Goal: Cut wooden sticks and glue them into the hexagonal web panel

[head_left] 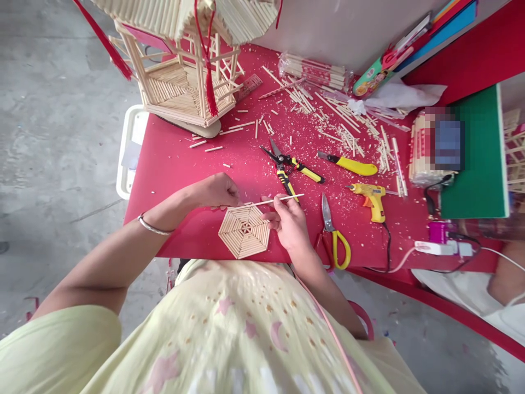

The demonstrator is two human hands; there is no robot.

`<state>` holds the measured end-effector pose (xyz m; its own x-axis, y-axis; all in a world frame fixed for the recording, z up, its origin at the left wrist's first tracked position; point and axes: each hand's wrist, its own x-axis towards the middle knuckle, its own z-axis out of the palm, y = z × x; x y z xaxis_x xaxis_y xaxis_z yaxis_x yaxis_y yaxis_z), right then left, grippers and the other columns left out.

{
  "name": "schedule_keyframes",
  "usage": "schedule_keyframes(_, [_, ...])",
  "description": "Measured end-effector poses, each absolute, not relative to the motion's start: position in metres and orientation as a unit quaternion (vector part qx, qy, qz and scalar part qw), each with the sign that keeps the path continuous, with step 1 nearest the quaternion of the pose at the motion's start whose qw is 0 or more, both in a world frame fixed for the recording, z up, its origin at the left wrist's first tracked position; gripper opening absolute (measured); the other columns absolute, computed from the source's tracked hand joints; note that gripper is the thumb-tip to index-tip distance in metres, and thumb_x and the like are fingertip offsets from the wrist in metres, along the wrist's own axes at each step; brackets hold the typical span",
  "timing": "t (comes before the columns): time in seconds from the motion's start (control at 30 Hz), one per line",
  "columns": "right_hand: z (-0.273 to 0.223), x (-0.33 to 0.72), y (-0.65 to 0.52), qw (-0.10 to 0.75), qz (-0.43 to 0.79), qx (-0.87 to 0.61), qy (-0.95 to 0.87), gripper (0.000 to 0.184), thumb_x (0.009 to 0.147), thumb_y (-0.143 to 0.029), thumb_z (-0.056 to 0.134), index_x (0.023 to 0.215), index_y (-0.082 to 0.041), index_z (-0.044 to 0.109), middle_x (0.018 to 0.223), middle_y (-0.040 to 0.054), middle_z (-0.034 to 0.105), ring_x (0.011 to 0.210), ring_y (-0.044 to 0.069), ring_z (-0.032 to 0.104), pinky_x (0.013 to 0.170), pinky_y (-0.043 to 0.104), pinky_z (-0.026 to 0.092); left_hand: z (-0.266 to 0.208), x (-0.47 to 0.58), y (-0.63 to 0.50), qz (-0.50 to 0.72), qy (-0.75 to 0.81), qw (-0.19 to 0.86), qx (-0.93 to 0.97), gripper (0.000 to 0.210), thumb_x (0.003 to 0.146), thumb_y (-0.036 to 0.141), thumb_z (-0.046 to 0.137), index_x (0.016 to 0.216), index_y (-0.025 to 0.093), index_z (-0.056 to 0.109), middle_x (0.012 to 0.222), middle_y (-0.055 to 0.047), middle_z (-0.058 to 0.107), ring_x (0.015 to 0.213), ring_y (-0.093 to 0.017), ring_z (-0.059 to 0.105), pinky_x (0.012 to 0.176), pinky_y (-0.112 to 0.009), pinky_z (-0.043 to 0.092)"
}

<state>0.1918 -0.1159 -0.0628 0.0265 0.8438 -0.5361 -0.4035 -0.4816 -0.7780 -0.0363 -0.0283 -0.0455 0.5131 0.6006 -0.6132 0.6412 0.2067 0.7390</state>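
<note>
A hexagonal panel of thin wooden sticks [245, 241] lies on the red table near its front edge. Across its far side runs a single wooden stick [266, 202]. My right hand [292, 224] pinches that stick between thumb and fingers, and its right end sticks out past them. Other fingers of this hand reach the panel's right edge. My left hand [216, 191] is closed at the panel's far left corner, by the stick's left end. Its fingertips are mostly hidden, so what they hold does not show. Yellow-and-black pliers [283, 164] lie spread just beyond my hands.
A stick-built pavilion [184, 82] with red tassels stands back left. Stick scraps [353, 137] litter the table [176, 164]. To the right lie scissors [328, 219], a yellow-handled knife [355, 165] and a corded glue gun [371, 200]. Another person's arm [508, 273] shows far right.
</note>
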Motion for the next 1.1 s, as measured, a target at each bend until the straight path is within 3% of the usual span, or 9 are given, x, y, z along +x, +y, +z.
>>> schedule_keyframes(1.1, [-0.065, 0.1895, -0.1118, 0.452, 0.67, -0.551, -0.209, 0.046, 0.079, -0.048, 0.083, 0.102, -0.026, 0.05, 0.104, 0.0002, 0.079, 0.054, 0.01, 0.072, 0.039, 0.015, 0.052, -0.0474, -0.0367, -0.0296, -0.002, 0.489, 0.599, 0.634, 0.022, 0.074, 0.037, 0.074, 0.067, 0.017, 0.071, 0.048, 0.001, 0.056, 0.039, -0.009, 0.048, 0.04, -0.021, 0.037])
